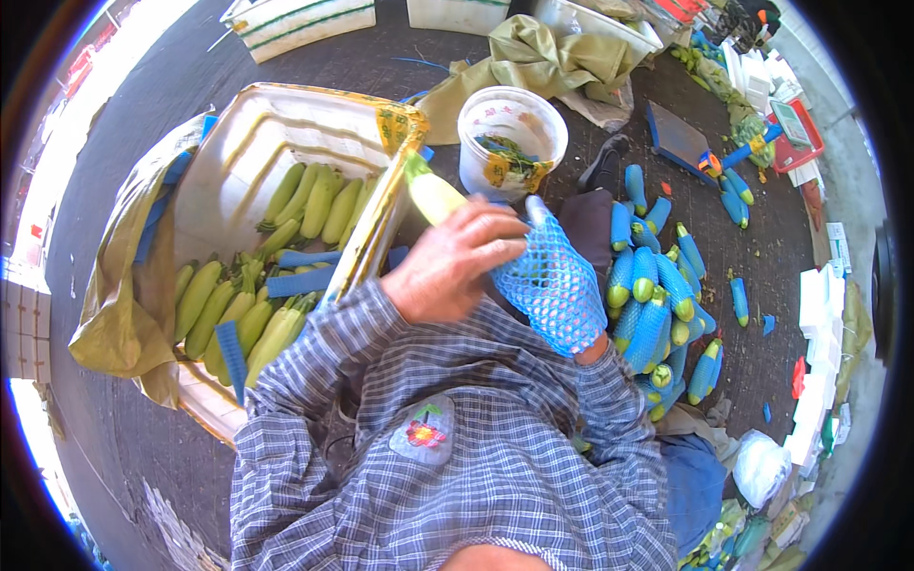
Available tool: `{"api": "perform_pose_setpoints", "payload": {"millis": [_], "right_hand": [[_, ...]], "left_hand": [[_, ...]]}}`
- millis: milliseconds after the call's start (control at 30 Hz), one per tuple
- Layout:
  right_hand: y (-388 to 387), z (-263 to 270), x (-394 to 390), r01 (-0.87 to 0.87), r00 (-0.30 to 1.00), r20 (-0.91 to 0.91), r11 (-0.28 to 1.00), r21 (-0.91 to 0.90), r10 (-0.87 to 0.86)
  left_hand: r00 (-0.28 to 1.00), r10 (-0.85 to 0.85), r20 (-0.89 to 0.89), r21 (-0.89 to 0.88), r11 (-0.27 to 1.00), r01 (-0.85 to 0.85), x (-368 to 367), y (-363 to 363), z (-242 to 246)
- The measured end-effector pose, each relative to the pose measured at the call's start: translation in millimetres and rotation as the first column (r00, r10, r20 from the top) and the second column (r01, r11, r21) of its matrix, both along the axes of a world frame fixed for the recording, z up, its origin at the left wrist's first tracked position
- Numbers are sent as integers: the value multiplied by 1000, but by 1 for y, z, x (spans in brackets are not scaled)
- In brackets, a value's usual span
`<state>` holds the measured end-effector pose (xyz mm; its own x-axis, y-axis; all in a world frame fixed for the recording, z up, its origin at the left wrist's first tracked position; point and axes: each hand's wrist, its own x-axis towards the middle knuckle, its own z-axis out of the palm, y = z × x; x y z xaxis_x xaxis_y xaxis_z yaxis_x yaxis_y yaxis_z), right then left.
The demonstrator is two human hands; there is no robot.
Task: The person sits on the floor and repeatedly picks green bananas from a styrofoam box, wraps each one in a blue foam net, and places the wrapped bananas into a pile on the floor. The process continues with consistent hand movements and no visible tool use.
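Observation:
A pale green zucchini [432,193] extends up and left from under my left hand [453,260], whose fingers curl over it; its other end is hidden. Blue foam netting [546,285] covers my right hand [553,275], close beside the left fingertips, and a fingertip shows at its top. How the other right fingers are bent cannot be made out. Bare zucchinis [325,203] lie in a large white foam box [235,171] on the left, with flat blue net sleeves [303,280] among them. Several zucchinis in blue netting [653,321] are piled on the floor at right.
Ahead stands a white bucket [475,160] holding plant scraps, with an olive cloth [528,53] behind it. A flat dark platform [678,139] and a red tray [807,153] are at the upper right. White foam pieces [814,357] line the right side.

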<state>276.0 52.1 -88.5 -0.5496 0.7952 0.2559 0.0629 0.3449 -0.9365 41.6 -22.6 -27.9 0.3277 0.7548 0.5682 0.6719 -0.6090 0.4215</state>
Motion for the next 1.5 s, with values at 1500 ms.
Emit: {"api": "perform_pose_setpoints", "payload": {"millis": [1500], "right_hand": [[53, -21, 13, 242, 854, 383, 920, 309, -353]], "left_hand": [[301, 472, 829, -550, 784, 287, 48, -25, -47]]}}
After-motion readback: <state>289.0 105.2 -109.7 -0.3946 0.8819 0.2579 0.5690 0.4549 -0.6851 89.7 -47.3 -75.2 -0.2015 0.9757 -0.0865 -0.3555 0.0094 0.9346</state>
